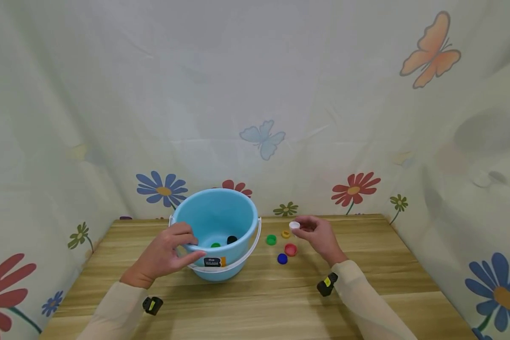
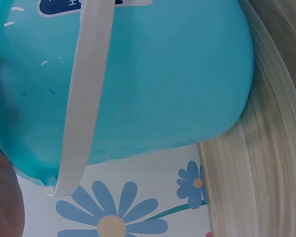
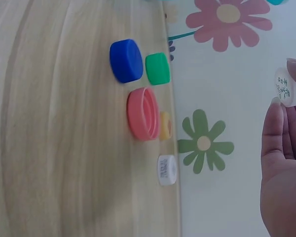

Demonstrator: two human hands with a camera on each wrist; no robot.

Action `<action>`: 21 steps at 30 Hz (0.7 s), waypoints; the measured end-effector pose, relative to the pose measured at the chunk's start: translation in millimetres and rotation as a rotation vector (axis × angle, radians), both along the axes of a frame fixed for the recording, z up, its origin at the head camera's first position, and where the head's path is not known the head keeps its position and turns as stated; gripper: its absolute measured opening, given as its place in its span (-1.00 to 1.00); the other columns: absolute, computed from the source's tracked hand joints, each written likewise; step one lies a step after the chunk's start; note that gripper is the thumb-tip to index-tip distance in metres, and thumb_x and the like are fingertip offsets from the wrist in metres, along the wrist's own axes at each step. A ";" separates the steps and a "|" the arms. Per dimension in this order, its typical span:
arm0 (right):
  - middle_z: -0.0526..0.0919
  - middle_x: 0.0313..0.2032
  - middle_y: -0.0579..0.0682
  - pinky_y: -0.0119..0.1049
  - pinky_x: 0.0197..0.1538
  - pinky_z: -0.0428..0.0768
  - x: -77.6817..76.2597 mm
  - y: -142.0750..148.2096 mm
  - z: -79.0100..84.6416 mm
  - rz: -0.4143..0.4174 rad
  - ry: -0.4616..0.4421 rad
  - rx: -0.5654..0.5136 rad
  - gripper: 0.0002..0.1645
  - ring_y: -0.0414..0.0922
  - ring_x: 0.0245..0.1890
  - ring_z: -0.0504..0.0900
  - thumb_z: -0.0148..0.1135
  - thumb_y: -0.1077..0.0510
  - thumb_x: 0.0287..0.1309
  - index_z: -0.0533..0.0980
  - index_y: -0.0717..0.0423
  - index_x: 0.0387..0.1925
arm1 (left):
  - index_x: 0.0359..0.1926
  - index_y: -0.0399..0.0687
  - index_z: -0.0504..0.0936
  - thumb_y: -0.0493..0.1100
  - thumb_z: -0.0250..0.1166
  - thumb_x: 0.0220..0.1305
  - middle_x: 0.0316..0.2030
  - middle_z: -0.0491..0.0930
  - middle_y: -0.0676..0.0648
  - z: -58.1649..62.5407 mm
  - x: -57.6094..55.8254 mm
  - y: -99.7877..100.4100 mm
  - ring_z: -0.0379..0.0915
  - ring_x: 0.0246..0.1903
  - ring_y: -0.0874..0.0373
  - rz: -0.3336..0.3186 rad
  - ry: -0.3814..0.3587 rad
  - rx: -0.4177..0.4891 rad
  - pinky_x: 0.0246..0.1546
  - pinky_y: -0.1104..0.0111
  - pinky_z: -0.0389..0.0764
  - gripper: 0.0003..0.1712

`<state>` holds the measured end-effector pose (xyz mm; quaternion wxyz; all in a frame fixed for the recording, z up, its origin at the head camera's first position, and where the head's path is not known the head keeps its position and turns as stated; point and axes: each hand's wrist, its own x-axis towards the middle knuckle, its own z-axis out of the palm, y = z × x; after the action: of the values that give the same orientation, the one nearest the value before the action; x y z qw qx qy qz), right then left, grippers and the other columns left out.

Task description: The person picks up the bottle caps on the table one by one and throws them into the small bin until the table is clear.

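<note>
A light-blue bucket (image 1: 214,210) with a white handle (image 1: 255,245) stands on the wooden table. My left hand (image 1: 163,250) grips its near-left rim, the fingers over the edge and the thumb along the outside. Inside the bucket lie a black cap (image 1: 232,240) and a green cap (image 1: 215,245). To the right, my right hand (image 1: 320,236) pinches a white bottle cap (image 1: 294,225) above the table; green print shows on this held cap (image 3: 282,88) in the right wrist view. The left wrist view catches only part of the left hand at its edge.
Loose on the table are a green cap (image 1: 271,240), a yellow cap (image 1: 285,233), a red cap (image 1: 291,250) and a blue cap (image 1: 282,259). Another white cap (image 3: 166,170) lies near the back edge. A flowered curtain (image 1: 310,179) hangs behind the table.
</note>
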<state>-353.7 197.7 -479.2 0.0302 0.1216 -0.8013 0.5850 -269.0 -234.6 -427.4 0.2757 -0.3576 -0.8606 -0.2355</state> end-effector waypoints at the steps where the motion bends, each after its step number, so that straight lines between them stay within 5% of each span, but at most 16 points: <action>1: 0.71 0.02 0.15 -0.44 -0.04 0.68 0.4 -0.9 1.3 0.005 0.001 -0.001 -0.47 -0.10 -0.09 0.71 0.51 0.05 0.16 0.62 0.15 0.13 | -0.40 0.22 0.71 0.06 0.63 0.00 -0.32 0.55 0.28 -0.1 0.0 0.0 0.46 -0.22 0.32 0.001 -0.002 -0.001 -0.18 0.11 0.73 -0.77; 21: 0.71 -0.01 0.16 -0.43 -0.10 0.69 4.3 -20.7 27.0 0.070 0.064 -0.039 -0.53 -0.11 -0.14 0.71 0.52 0.06 0.16 0.64 0.13 0.08 | -0.41 0.23 0.71 0.09 0.62 0.01 -0.33 0.54 0.28 0.8 -0.8 -0.4 0.46 -0.23 0.33 0.010 0.004 -0.013 -0.17 0.09 0.73 -0.76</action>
<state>-349.4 177.0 -452.2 0.0379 0.1676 -0.7835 0.5972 -269.7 -234.9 -426.7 0.2762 -0.3554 -0.8635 -0.2276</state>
